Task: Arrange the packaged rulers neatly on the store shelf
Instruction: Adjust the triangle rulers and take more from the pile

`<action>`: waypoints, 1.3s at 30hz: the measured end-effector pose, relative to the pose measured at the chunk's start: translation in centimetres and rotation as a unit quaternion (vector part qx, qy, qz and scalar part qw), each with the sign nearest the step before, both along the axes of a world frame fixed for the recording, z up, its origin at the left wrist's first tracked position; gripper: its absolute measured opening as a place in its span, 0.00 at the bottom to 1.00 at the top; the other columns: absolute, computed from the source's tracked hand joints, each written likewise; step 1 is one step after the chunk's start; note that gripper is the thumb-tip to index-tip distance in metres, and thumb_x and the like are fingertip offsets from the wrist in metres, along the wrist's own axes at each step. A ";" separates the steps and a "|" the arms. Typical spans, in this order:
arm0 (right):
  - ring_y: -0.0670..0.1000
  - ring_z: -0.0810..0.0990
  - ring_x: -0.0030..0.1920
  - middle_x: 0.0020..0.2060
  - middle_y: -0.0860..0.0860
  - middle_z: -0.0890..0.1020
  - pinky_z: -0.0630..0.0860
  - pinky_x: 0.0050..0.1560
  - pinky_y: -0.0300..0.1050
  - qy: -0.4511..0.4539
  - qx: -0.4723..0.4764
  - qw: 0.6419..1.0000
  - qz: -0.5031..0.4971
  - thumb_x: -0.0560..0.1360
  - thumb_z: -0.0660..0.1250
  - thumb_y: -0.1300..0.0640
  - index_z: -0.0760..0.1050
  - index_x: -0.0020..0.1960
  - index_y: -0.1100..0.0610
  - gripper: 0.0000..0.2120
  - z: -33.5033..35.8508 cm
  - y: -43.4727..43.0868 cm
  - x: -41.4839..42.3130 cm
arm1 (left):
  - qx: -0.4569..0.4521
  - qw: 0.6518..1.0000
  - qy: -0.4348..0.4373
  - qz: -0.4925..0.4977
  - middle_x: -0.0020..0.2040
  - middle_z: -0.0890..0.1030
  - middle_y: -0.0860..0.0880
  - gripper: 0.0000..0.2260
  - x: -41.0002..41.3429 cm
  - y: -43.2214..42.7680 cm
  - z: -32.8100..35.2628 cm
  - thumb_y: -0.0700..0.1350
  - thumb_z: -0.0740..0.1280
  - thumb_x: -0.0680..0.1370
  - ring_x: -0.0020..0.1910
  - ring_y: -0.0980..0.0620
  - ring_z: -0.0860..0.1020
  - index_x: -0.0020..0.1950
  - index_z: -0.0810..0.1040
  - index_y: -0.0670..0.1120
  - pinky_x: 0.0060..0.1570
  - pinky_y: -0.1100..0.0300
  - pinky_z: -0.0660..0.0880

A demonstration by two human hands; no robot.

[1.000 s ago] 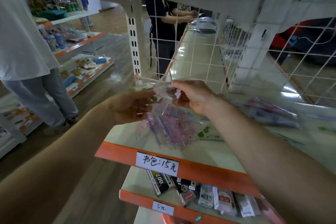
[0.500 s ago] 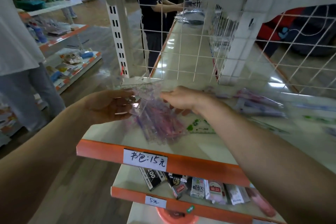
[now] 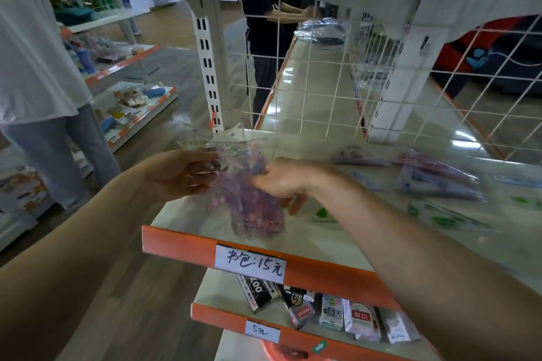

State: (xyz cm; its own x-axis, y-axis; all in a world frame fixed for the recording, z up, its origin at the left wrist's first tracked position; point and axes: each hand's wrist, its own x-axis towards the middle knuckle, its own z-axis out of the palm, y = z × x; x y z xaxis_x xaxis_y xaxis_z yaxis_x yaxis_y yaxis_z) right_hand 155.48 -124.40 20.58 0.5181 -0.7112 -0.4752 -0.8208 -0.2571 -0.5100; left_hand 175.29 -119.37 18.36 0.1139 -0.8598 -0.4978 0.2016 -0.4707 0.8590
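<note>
The light is dim and a little bluish, and it leaves soft white glare patches on the glossy shelf (image 3: 316, 114). The packaged rulers (image 3: 252, 208) in the middle and the loose packs (image 3: 437, 179) at the right are smeared by motion blur, while the price label (image 3: 250, 264) in front is sharp. The wide lens bends straight lines near the picture edges.

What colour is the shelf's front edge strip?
The front edge strip is orange; head view shows it best.
</note>
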 end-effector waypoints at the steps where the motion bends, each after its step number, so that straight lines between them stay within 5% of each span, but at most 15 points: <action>1: 0.56 0.81 0.48 0.52 0.57 0.77 0.82 0.46 0.51 -0.001 0.001 1.000 0.002 0.81 0.55 0.46 0.68 0.64 0.59 0.20 0.0 0.0 0.2 | 0.001 1.000 -0.002 0.002 0.34 0.81 0.49 0.06 0.1 0.1 0.1 0.42 0.69 0.67 0.30 0.54 0.78 0.43 0.80 0.45 0.45 0.56 0.72; 5: 0.54 0.80 0.50 0.52 0.54 0.78 0.79 0.43 0.46 -0.033 -0.012 0.999 -0.018 0.79 0.57 0.43 0.72 0.60 0.56 0.19 0.3 -1.0 -1.1 | -0.019 1.000 -0.010 -0.006 0.31 0.81 0.51 0.06 0.2 0.6 0.8 0.41 0.70 0.67 0.27 0.56 0.77 0.43 0.78 0.46 0.40 0.60 0.69; 7: 0.52 0.80 0.49 0.50 0.52 0.78 0.79 0.46 0.46 -0.134 -0.006 0.988 -0.074 0.78 0.61 0.43 0.72 0.56 0.55 0.16 0.4 -1.8 -2.2 | -0.044 0.999 -0.010 -0.017 0.34 0.81 0.49 0.09 0.2 0.8 1.0 0.41 0.72 0.66 0.28 0.55 0.77 0.45 0.79 0.46 0.35 0.63 0.70; 10: 0.50 0.80 0.44 0.50 0.55 0.80 0.79 0.45 0.46 -0.330 0.103 0.923 -0.166 0.75 0.68 0.49 0.75 0.56 0.57 0.15 0.7 -2.5 -2.8 | -0.070 0.997 0.010 -0.030 0.37 0.81 0.48 0.08 0.1 0.7 1.1 0.43 0.70 0.68 0.30 0.55 0.77 0.46 0.79 0.45 0.34 0.63 0.72; 12: 0.50 0.81 0.42 0.45 0.55 0.82 0.79 0.41 0.43 -0.376 0.125 0.901 -0.178 0.74 0.70 0.54 0.77 0.54 0.57 0.11 0.5 -2.7 -2.8 | -0.068 0.996 0.011 -0.049 0.38 0.81 0.48 0.07 -0.3 0.5 1.0 0.43 0.69 0.69 0.32 0.54 0.77 0.46 0.79 0.45 0.34 0.63 0.74; 18: 0.48 0.80 0.34 0.36 0.53 0.83 0.75 0.31 0.37 -0.342 0.119 0.902 -0.234 0.72 0.71 0.61 0.78 0.43 0.57 0.03 -1.1 -2.8 -3.3 | -0.011 0.999 -0.038 -0.010 0.38 0.83 0.44 0.03 -1.1 0.3 -0.2 0.40 0.66 0.76 0.30 0.51 0.78 0.48 0.77 0.42 0.31 0.61 0.76; 23: 0.49 0.79 0.34 0.33 0.53 0.82 0.74 0.36 0.41 -0.348 0.136 0.896 -0.242 0.72 0.71 0.60 0.78 0.38 0.57 0.04 -1.5 -2.5 -4.0 | -0.010 0.990 -0.133 0.043 0.39 0.82 0.44 0.03 -1.0 0.5 0.0 0.38 0.66 0.77 0.33 0.50 0.78 0.45 0.80 0.41 0.39 0.56 0.78; 27: 0.47 0.80 0.34 0.34 0.53 0.83 0.75 0.34 0.40 -0.365 0.140 0.886 -0.250 0.75 0.68 0.61 0.78 0.41 0.58 0.04 -1.1 -2.8 -4.7 | -0.012 0.975 -0.201 0.093 0.39 0.82 0.47 0.05 -0.8 0.7 0.7 0.41 0.70 0.75 0.36 0.52 0.77 0.40 0.82 0.42 0.40 0.58 0.74; 30: 0.47 0.80 0.34 0.35 0.53 0.83 0.75 0.31 0.39 -0.377 0.146 0.879 -0.251 0.75 0.68 0.61 0.79 0.42 0.58 0.04 -1.0 -3.0 -5.2 | -0.008 0.966 -0.244 0.089 0.29 0.79 0.52 0.07 -0.2 1.1 2.0 0.44 0.69 0.75 0.26 0.58 0.75 0.38 0.80 0.43 0.32 0.62 0.69; 34: 0.47 0.80 0.31 0.35 0.54 0.83 0.75 0.30 0.39 -0.402 0.158 0.870 -0.238 0.76 0.67 0.61 0.78 0.43 0.59 0.03 -0.4 -2.9 -5.6 | -0.054 0.941 -0.304 0.142 0.36 0.80 0.47 0.07 0.6 3.4 3.9 0.45 0.69 0.75 0.33 0.53 0.74 0.41 0.82 0.43 0.36 0.60 0.70; 39: 0.46 0.80 0.32 0.34 0.53 0.83 0.75 0.31 0.39 -0.446 0.146 0.860 -0.202 0.76 0.67 0.61 0.79 0.42 0.58 0.05 1.9 -2.4 -5.8 | -0.109 0.906 -0.333 0.238 0.33 0.80 0.50 0.09 -0.8 4.9 6.2 0.45 0.67 0.78 0.31 0.55 0.75 0.39 0.80 0.46 0.33 0.63 0.72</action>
State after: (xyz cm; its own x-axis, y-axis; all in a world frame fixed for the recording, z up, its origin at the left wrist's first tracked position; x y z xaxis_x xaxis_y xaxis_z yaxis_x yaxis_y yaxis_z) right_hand 149.71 -126.81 22.46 0.5083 -0.8363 -0.2057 -0.0623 0.2025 -0.9773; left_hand 174.53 -114.46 24.54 0.7103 -0.7039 -0.0065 -0.2596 -0.2706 0.9270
